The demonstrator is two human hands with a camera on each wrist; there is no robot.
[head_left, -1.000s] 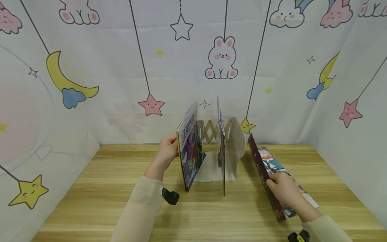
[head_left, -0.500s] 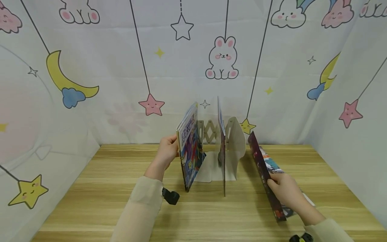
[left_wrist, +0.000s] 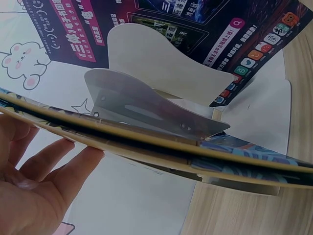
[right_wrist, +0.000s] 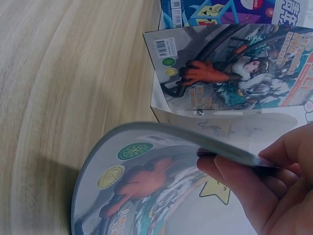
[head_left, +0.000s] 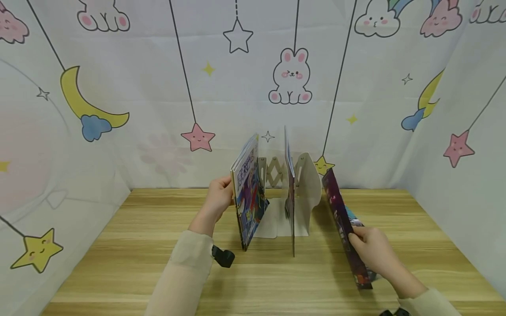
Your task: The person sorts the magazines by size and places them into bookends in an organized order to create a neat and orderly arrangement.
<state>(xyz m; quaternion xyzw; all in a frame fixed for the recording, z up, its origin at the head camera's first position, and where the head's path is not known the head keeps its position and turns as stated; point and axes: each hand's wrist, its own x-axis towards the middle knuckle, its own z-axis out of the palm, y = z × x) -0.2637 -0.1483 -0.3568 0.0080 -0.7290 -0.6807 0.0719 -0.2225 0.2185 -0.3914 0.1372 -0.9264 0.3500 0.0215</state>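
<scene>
My left hand (head_left: 219,195) presses its fingers against the outer side of several thin upright magazines (head_left: 248,197) left of the cream expandable bookend (head_left: 312,182). In the left wrist view, the fingers (left_wrist: 80,171) lie along the outermost cover, with no digit seen over the other side. A single dark magazine (head_left: 290,206) stands upright within the bookend. To the right, my right hand (head_left: 373,248) pinches a dark-covered magazine (head_left: 343,228) by its edge, tilted up on the table. This magazine (right_wrist: 142,181) bows between thumb and fingers in the right wrist view.
The wood-grain table (head_left: 158,245) runs back to a white cloth backdrop (head_left: 221,101) printed with stars, moons and rabbits. Behind the magazines shows the bookend's scissor lattice (head_left: 274,171). Bare table lies in front of the bookend.
The magazine in my right hand has turned more upright, so less of its pictured side shows. Its far end has risen slightly. My left hand and the standing magazines have not moved.
</scene>
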